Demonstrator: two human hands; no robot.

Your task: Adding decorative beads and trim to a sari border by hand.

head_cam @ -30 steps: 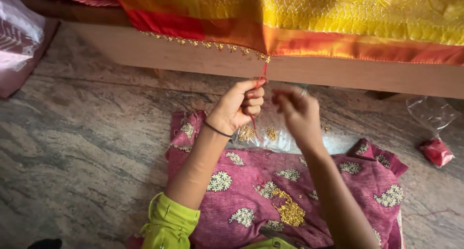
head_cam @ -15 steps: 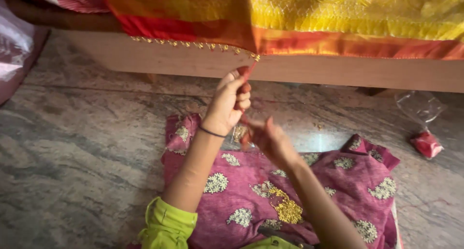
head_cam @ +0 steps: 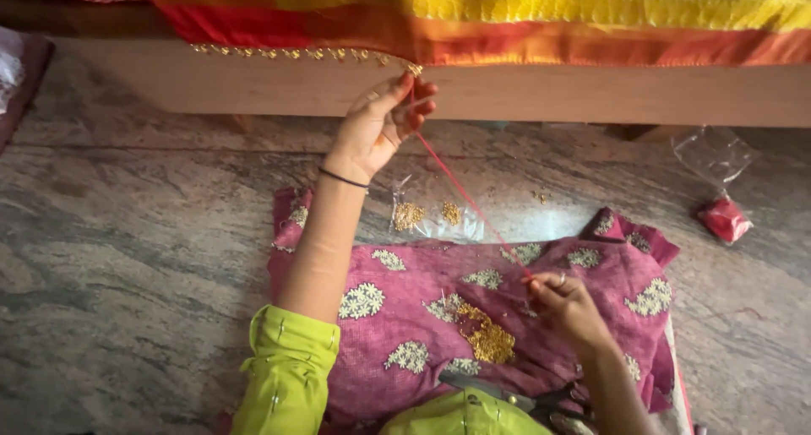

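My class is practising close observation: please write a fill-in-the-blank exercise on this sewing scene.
1. A taut ____ thread runs between the two hands.
2. The left hand is raised to the beaded edge of the ____.
3. The right hand rests over a magenta ____ on the floor.
4. A pile of gold ____ lies on that cloth.

Missing words: red; fabric; cloth; beads

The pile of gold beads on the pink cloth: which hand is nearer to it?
Right. The right hand rests on the pink cloth just beside the gold beads; the left hand is raised at the beaded fabric edge.
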